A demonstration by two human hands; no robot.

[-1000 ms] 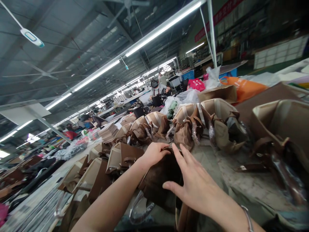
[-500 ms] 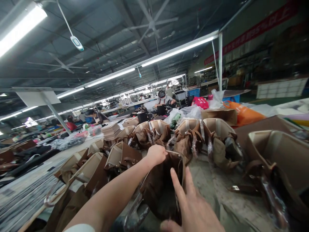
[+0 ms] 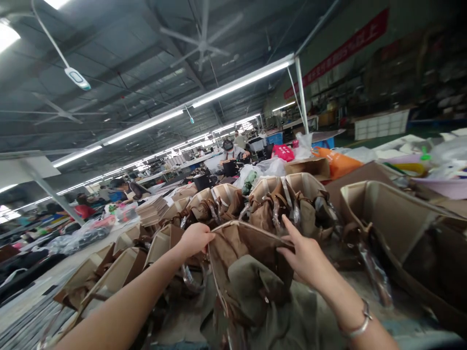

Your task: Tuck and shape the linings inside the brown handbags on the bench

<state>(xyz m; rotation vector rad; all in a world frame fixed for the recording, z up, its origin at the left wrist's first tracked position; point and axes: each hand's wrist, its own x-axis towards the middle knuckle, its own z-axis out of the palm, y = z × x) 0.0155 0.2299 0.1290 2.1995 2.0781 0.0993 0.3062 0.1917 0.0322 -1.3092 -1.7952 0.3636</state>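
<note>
A brown handbag [image 3: 248, 238] with its top spread wide stands right in front of me. A loose olive-brown fabric part [image 3: 255, 287] bulges at its near side. My left hand [image 3: 197, 239] is closed in a pinch on the bag's left top corner. At the right end of the rim, my right hand [image 3: 304, 253] has the bag's edge between thumb and fingers, with the index finger stretched out along the outside. The fingertips behind the rim are partly hidden.
Similar bags stand close around: several behind, some at the left [image 3: 120, 272], and a large one [image 3: 394, 218] at the right. Farther back are stacked boards [image 3: 152, 210], an orange bag [image 3: 337, 163] and clear plastic. A person [image 3: 233, 151] sits at a far table.
The bag between my hands has turned and opened wider, its fabric part now showing. My right hand has gone from spread fingers to the rim. The view has shifted rightward.
</note>
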